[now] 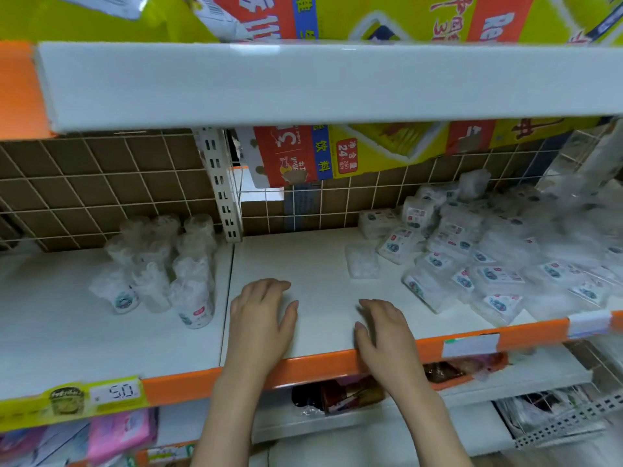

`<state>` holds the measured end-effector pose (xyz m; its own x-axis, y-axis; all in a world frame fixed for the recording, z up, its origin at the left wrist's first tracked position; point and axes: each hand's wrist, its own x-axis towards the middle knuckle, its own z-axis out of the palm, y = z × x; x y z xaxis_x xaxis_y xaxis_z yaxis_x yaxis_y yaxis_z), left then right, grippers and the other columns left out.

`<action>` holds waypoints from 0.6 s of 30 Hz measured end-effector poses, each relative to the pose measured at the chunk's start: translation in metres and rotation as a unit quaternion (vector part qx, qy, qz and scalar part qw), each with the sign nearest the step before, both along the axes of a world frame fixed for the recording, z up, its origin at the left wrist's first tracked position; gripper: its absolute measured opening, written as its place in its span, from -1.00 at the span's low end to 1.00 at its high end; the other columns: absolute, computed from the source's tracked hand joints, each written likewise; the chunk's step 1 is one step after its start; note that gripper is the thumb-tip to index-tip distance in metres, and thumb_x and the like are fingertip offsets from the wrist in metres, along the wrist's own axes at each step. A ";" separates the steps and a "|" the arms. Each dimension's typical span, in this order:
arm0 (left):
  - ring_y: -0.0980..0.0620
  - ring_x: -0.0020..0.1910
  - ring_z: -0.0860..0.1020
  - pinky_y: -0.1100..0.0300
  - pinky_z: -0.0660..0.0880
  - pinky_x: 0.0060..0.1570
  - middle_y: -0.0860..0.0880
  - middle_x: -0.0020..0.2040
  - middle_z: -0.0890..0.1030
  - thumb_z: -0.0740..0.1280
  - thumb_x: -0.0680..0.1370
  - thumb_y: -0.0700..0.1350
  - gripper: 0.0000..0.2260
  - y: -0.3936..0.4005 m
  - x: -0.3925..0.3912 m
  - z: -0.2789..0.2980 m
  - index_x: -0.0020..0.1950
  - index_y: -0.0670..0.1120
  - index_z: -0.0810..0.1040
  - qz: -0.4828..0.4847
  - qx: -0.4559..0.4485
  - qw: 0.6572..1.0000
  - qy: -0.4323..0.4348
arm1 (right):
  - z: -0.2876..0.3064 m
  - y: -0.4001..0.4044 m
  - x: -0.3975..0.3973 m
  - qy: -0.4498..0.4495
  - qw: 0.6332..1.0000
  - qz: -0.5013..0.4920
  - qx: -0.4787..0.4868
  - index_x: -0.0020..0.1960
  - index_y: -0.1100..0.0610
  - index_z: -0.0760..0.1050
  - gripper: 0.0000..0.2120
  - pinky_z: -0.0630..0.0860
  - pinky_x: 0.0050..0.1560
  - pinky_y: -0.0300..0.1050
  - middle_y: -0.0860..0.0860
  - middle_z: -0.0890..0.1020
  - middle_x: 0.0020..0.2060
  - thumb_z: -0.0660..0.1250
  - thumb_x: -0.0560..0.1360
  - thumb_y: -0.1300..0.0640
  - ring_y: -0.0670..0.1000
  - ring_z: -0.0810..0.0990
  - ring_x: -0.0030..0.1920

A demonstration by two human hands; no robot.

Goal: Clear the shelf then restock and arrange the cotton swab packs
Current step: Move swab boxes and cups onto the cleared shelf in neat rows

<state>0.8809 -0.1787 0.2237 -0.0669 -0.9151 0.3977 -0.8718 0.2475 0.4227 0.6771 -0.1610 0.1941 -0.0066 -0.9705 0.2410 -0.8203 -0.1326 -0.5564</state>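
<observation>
Both hands rest flat on the bare front of the white shelf (303,264). My left hand (261,318) lies with straight fingers near the shelf joint. My right hand (382,332) lies beside it, fingers relaxed, over the orange front edge. Neither holds anything. A heap of flat cotton swab packs (485,264) fills the shelf's right part, and one loose pack (362,261) lies apart from it. Several round cotton swab tubs (161,264) stand on the neighbouring shelf board to the left.
A white upper shelf (303,82) hangs close overhead with yellow and red cartons (337,153) on and behind it. A wire grid back panel (101,183) closes the rear. Price tags (114,394) sit on the orange edge. Lower shelves hold dark packets (337,396) and pink packs (118,433).
</observation>
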 end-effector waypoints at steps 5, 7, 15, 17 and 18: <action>-0.14 0.00 0.57 0.01 0.46 -0.03 -0.06 0.02 0.64 0.16 0.45 0.08 -0.62 -0.009 -0.003 -0.002 0.04 -0.10 0.62 -0.010 0.033 0.999 -0.013 | 0.006 -0.011 -0.010 -0.008 1.000 -0.005 -0.009 0.31 0.15 0.43 -0.64 0.26 0.17 -0.26 0.04 0.51 0.20 0.24 0.53 0.15 0.03 0.41 0.23; -0.16 -0.01 0.58 0.01 0.46 -0.02 -0.08 0.03 0.64 0.13 0.44 0.11 -0.57 -0.017 -0.002 -0.002 0.06 -0.12 0.62 -0.015 0.040 0.999 -0.010 | 0.010 -0.019 -0.013 -0.010 1.000 -0.014 -0.017 0.31 0.15 0.43 -0.64 0.29 0.19 -0.19 0.06 0.51 0.21 0.27 0.52 0.17 0.06 0.42 0.22; -0.08 0.06 0.54 0.06 0.45 0.07 -0.07 0.11 0.61 0.30 0.54 -0.02 -0.74 -0.047 -0.009 -0.009 0.16 -0.11 0.58 -0.025 0.064 0.997 0.040 | 0.024 -0.035 -0.037 -0.004 0.997 -0.059 -0.052 0.30 0.14 0.44 -0.64 0.31 0.24 -0.11 0.07 0.50 0.23 0.26 0.50 0.17 0.08 0.42 0.24; -0.08 0.00 0.56 0.12 0.43 -0.01 -0.06 0.07 0.62 0.26 0.51 0.03 -0.70 -0.051 -0.014 -0.009 0.12 -0.10 0.60 -0.031 0.065 0.997 0.033 | 0.025 -0.037 -0.046 -0.006 0.996 -0.068 -0.054 0.28 0.15 0.45 -0.63 0.30 0.21 -0.14 0.08 0.51 0.22 0.25 0.49 0.15 0.09 0.43 0.22; -0.07 -0.02 0.56 0.15 0.42 -0.04 -0.06 0.04 0.63 0.24 0.48 0.06 -0.67 -0.053 -0.016 -0.008 0.11 -0.10 0.60 -0.032 0.068 0.997 0.031 | 0.026 -0.040 -0.051 -0.009 0.996 -0.071 -0.054 0.28 0.16 0.46 -0.62 0.30 0.19 -0.16 0.09 0.51 0.21 0.22 0.47 0.12 0.10 0.44 0.21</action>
